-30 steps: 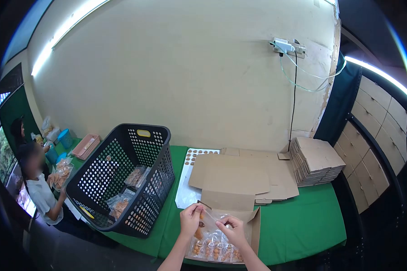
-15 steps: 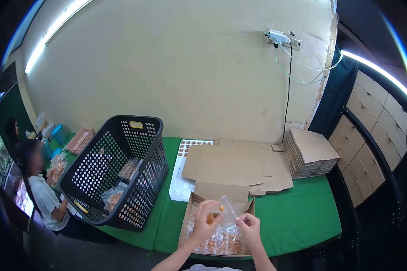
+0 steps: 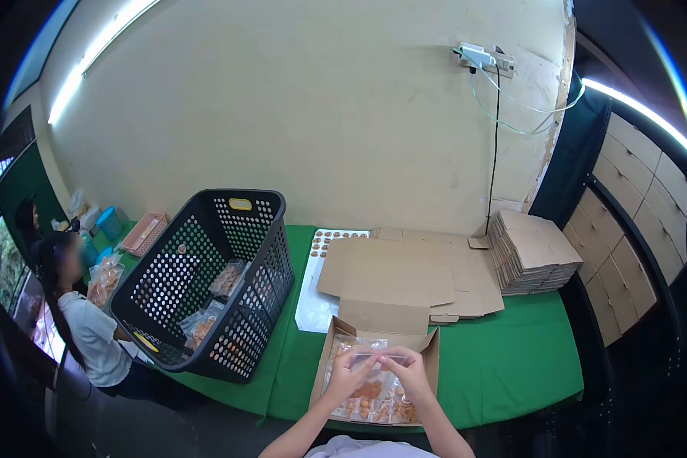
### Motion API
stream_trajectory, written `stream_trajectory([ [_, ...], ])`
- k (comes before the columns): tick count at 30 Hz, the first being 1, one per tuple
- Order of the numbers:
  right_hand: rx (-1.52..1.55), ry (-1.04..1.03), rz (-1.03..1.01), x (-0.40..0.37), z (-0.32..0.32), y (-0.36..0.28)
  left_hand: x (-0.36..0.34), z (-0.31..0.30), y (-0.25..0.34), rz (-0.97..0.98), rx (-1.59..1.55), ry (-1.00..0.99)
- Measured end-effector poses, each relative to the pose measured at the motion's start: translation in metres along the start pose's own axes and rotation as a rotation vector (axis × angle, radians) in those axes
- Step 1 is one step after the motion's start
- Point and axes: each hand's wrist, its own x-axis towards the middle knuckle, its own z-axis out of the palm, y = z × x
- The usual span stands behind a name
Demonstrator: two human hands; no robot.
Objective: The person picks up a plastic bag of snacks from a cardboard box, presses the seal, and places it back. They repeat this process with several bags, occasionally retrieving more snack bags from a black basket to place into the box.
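Note:
My left hand [image 3: 349, 374] and my right hand [image 3: 409, 374] are both closed, pinching the top edge of a clear plastic bag [image 3: 369, 388]. Orange-brown pieces show in its lower part. The bag hangs over an open cardboard box [image 3: 433, 355], whose lid stands folded back towards the wall. Inside the box, several similar clear bags [image 3: 359, 411] of orange-brown pieces lie beneath my hands. Their labels are too small to read.
Left of the box stands a large black perforated basket [image 3: 263, 305] with bags inside. Behind lie a white sticker sheet [image 3: 314, 301], flat cardboard [image 3: 385, 271] and a cardboard stack [image 3: 538, 256]. A co-worker [image 3: 88, 328] and a pink basket [image 3: 145, 233] are at far left.
My left hand has come down and inward to the bag's top edge, beside my right hand. The bag, tilted before, now hangs with its top edge about level. The view has shifted slightly.

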Motion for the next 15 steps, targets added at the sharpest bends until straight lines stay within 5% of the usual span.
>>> stream_trajectory([
  [7, 0.050, 0.020, -0.076, -0.007, 0.007, -0.009, -0.005, 0.003, 0.008, 0.206, 0.055, 0.158],
  [15, 0.015, -0.149, -0.073, -0.006, 0.001, -0.006, -0.002, -0.016, 0.017, 0.090, -0.068, 0.163],
])
